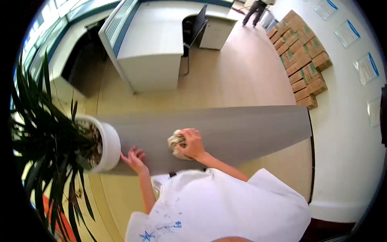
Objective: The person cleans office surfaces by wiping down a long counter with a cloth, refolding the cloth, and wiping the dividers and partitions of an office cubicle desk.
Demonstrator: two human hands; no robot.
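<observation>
Between the counter's point(250, 131) long edges, the right hand point(194, 144) is clutching a cloth point(175, 141), likely soft, light, best gripped mid-bunch, left hand point(136, 161) spread.

White desk point(155, 30) on pale floor point(246, 76)

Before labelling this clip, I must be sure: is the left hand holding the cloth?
No, the right hand holds the cloth on the grey counter, while the left hand is beside the white pot.
</observation>
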